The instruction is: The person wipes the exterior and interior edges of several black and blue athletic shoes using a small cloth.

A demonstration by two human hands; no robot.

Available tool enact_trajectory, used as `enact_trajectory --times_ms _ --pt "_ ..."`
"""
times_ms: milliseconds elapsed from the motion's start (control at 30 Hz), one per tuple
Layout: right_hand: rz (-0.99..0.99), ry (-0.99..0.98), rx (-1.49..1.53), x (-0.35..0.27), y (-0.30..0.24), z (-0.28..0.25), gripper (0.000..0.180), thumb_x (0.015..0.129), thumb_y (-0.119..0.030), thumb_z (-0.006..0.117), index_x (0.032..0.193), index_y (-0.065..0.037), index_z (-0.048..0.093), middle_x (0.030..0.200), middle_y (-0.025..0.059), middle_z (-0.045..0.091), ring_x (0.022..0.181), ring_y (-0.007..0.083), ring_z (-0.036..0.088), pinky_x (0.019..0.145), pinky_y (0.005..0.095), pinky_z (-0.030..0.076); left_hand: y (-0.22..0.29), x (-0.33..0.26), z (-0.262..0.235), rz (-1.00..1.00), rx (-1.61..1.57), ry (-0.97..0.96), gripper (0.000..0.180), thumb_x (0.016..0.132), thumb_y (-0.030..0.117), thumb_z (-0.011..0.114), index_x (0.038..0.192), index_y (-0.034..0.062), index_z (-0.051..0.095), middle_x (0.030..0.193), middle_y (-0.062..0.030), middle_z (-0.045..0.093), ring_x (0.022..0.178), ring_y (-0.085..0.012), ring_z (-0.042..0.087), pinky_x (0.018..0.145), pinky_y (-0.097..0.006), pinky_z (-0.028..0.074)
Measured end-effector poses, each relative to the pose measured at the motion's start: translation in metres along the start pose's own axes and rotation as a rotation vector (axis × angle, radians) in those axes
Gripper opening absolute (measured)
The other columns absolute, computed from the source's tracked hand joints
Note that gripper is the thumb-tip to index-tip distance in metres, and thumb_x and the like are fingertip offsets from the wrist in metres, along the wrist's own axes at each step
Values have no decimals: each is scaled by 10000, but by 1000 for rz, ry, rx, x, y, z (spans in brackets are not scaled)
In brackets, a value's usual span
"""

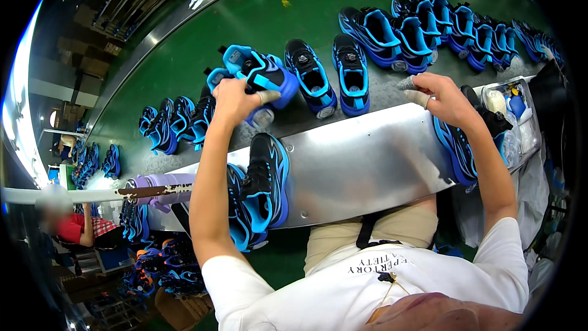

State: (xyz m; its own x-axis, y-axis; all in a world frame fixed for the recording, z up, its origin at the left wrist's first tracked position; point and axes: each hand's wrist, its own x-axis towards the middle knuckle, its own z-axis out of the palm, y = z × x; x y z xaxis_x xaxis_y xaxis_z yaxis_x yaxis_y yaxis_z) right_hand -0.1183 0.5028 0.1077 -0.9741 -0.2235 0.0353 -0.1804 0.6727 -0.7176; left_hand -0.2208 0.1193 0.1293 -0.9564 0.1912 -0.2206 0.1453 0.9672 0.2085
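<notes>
My left hand (236,103), with a covering on its thumb, grips a black-and-blue sneaker (267,75) above the green belt. Beside it, partly hidden by the hand, is a second sneaker (215,76). My right hand (446,99) holds nothing; its fingers, some with coverings, are apart near the belt's edge. Between the hands a sneaker (302,61) and its neighbour (351,56) stand side by side. On the metal shelf (361,159) before me, a pair of sneakers (268,165) rests at left. Another sneaker (454,150) lies under my right forearm.
Several matching sneakers (411,34) line the green belt (239,21) at right, and more sneakers (160,125) at left. A tray (531,129) of small items sits at right. A purple bottle (160,189) and a white bar (79,196) are at left; another person (76,227) sits beyond.
</notes>
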Motion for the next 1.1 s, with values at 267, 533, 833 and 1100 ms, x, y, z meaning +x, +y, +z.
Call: enact_trajectory --times_ms 267,533,833,1100 --pt "44 -56 244 -69 18 46 239 868 -180 661 1047 -21 645 812 129 581 680 218 518 664 308 454 116 -205 46 536 17 152 385 549 313 829 849 124 680 932 -157 552 1126 -383 463 1001 -582 262" --pt "127 -35 208 -117 33 107 254 833 -131 642 1075 -53 643 839 187 609 729 328 587 682 385 472 130 -171 168 509 -225 253 294 569 195 751 841 132 657 955 -159 539 1131 -370 447 1009 -650 187" --pt "-16 -37 383 -141 33 71 594 753 -177 738 1288 -49 514 1242 152 540 999 288 591 813 365 481 135 -220 152 549 -150 114 379 614 138 736 979 90 645 962 -168 553 1179 -398 424 1058 -556 258" --pt "-201 5 -136 -104 -30 101 536 629 68 651 1147 -51 577 1106 120 613 979 341 597 820 354 510 131 -180 126 341 -379 589 420 707 66 723 1105 49 589 1048 -132 602 946 -348 553 828 -396 458"
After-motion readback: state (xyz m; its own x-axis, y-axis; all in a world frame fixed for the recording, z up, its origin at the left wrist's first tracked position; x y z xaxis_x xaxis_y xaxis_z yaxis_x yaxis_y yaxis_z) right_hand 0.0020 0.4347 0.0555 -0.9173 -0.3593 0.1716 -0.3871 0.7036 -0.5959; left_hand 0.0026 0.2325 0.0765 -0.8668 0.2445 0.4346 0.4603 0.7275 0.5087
